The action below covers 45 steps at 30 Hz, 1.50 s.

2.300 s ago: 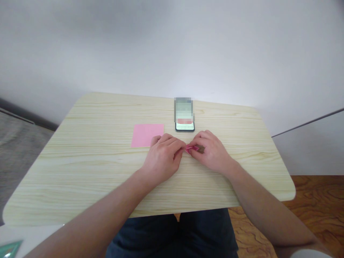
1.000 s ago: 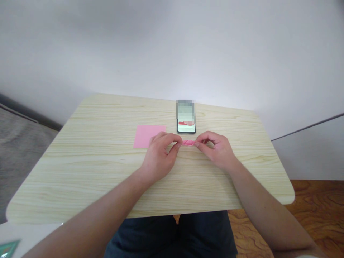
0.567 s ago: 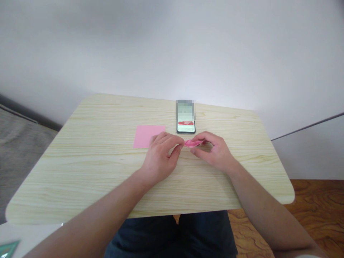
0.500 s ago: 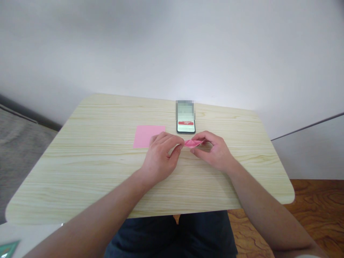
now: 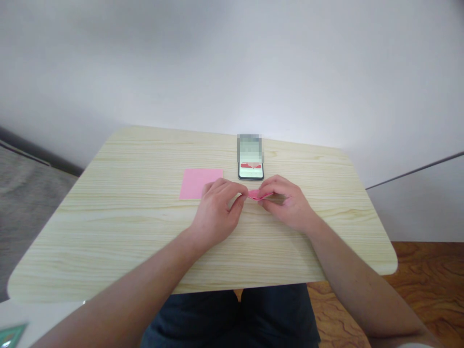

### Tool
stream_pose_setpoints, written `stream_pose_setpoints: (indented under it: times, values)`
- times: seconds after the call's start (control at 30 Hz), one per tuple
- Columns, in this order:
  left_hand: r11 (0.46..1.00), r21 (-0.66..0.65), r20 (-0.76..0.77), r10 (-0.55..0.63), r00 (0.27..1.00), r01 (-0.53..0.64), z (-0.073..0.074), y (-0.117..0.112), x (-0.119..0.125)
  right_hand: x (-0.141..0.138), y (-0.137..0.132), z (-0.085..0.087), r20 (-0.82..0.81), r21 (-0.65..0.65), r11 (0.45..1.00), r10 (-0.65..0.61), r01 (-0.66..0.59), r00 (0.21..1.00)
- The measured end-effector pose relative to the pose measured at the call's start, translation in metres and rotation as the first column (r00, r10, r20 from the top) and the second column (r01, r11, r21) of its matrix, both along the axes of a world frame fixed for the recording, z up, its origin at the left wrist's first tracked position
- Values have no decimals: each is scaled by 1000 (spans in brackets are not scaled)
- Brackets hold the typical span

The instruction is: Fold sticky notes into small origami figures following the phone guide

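Observation:
A small folded pink paper piece (image 5: 258, 194) is held between both hands just above the light wooden table (image 5: 126, 232). My left hand (image 5: 217, 210) pinches its left end with thumb and forefinger. My right hand (image 5: 288, 203) pinches its right end, fingers curled over it. Most of the paper is hidden by the fingertips. A flat pink paper sheet (image 5: 197, 182) lies on the table right behind my left hand.
A phone (image 5: 250, 159) with a lit screen lies on the table behind my hands, near the white wall. A green object (image 5: 10, 335) shows at the bottom left corner. Wooden floor lies to the right of the table.
The hands lifted slightly and shifted toward the phone since the earliest frame. Over the last second my right fingers turned and re-pinched the pink piece; the left hand barely moved.

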<state>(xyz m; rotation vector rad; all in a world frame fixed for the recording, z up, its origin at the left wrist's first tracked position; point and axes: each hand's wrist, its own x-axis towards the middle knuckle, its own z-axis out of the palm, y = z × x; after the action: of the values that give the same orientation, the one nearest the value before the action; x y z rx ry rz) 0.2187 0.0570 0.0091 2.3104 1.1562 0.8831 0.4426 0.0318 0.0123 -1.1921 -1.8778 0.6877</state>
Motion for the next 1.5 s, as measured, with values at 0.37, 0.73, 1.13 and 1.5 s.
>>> stream_pose_setpoints:
  times: [0.37,0.73,1.13,1.5]
  values:
    - [998,44,-111,-50,993,55,1,-2,2,-1,-2,-2,150,12,998,-55,54,987]
    - [997,30,-114,-62,992,66,-2,-1,3,-7,-2,-7,240,58,994,-104,92,965]
    - [998,20,-125,-51,991,54,-4,0,4,-12,2,-9,319,75,990,-140,122,937]
    - [997,39,-110,-57,992,62,-1,-2,4,-6,-2,-1,227,77,992,-117,102,967]
